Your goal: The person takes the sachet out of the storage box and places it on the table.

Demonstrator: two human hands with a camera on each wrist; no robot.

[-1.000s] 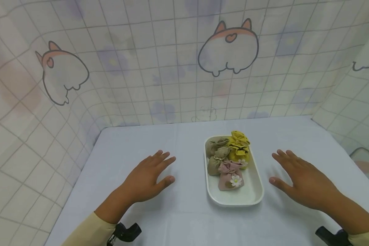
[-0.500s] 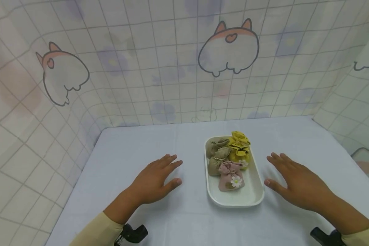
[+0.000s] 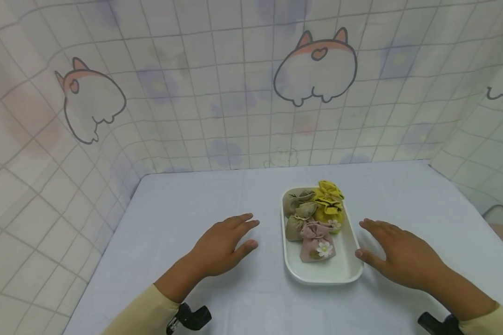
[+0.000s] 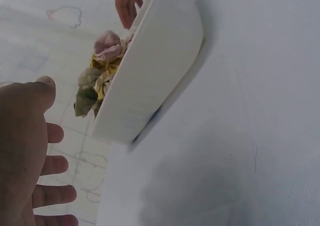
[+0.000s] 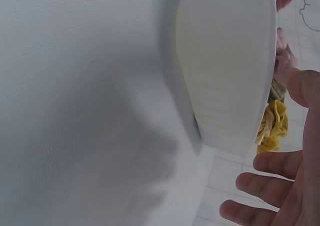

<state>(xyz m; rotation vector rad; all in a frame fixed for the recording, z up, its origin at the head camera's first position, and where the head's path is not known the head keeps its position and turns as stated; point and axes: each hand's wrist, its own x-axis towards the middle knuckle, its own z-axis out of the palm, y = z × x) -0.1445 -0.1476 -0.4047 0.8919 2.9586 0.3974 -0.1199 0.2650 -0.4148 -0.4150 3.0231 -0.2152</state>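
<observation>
White tray (image 3: 341, 269): is resting on the white table (image 3: 193, 200), between the person's two hands.
Pink pouch (image 3: 311, 242): is lying in the tray, nearest the person, its white flower (image 3: 324, 249) facing up.
Green pouches (image 3: 294, 226): two of them are sitting behind it, toward the far left corner.
Yellow bundle (image 3: 329, 207): is filling the far right corner and poking above the rim; whether one pouch or two, I cannot tell.
Right hand (image 3: 404, 258): is hovering just beside the tray's right rim, fingers spread, gripping nothing; whether the thumb is touching the rim is hard to tell.
Left hand (image 3: 218, 246): is hovering apart from the left rim, fingers spread, also gripping nothing.
Both hands: are seemingly flanking the tray in an approach step; taking hold would be calling for the left to cover the wider gap.
Patterned curtain (image 3: 226, 70): is hanging behind the table.
</observation>
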